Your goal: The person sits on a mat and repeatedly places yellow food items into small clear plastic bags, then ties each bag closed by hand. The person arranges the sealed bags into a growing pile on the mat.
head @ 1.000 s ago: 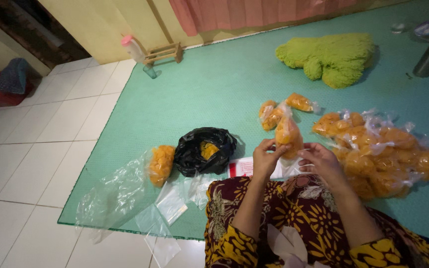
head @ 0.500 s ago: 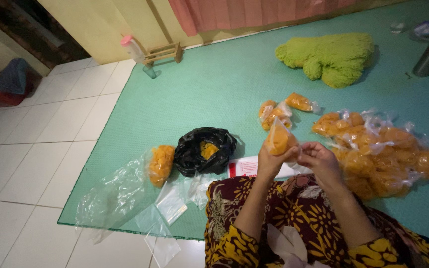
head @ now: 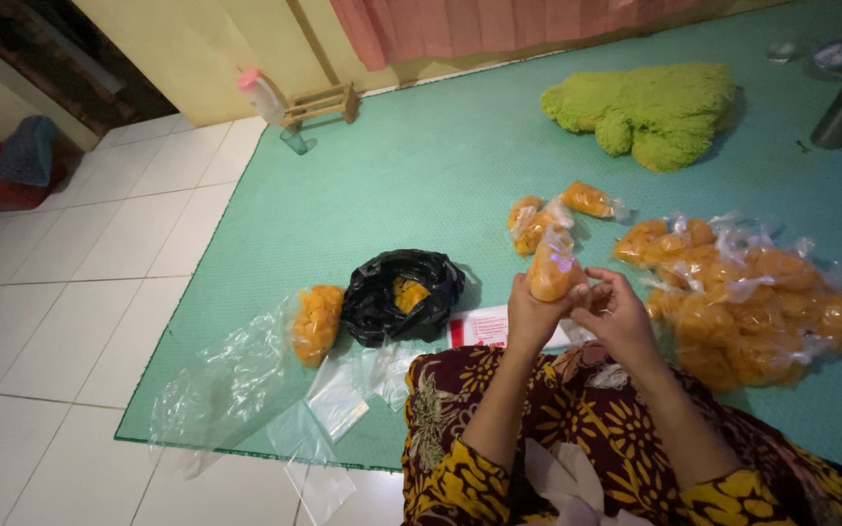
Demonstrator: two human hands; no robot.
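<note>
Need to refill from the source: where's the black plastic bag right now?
In the head view, the black plastic bag sits open on the green mat, just left of the left hand, with the big clear bag of orange snacks on its other side.

Orange snacks fill clear packets (head: 553,271); the mat (head: 421,175) is teal, the bag (head: 401,295) black, the plush toy (head: 650,109) lime green.

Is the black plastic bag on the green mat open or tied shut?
Open. The black plastic bag sits on the green mat with its mouth gaping upward, and orange snack pieces show inside.
</note>
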